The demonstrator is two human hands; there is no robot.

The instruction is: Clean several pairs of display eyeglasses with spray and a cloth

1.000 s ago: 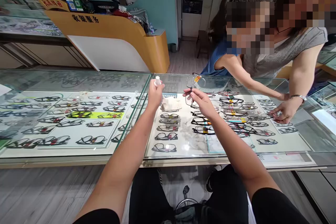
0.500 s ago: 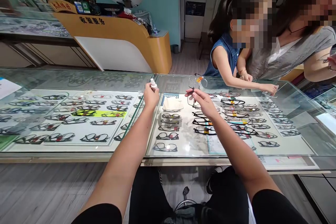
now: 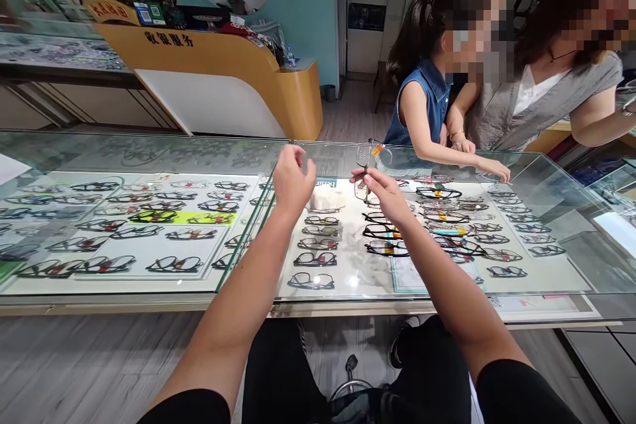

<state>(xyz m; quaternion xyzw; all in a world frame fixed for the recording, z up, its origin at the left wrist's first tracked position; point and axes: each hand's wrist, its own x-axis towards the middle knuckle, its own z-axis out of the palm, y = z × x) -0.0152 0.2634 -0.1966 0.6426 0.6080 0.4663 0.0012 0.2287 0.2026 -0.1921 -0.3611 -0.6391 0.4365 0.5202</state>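
Note:
My right hand pinches a pair of glasses with an orange tag, held upright over the glass counter. My left hand hovers just left of it, fingers curled. Whatever sits in that hand is hidden behind it. A folded pale cloth lies on the glass between my hands. Under the glass are rows of spectacle frames.
Across the counter a person in a blue sleeveless top rests a hand on the glass, beside a person in a grey top. An orange reception desk stands behind at the left. My knees and a stool are below the counter edge.
The small white bottle that stuck out of my left hand no longer shows, and that hand has shifted slightly right. The people opposite have straightened up, and one hand has drawn back from the glass.

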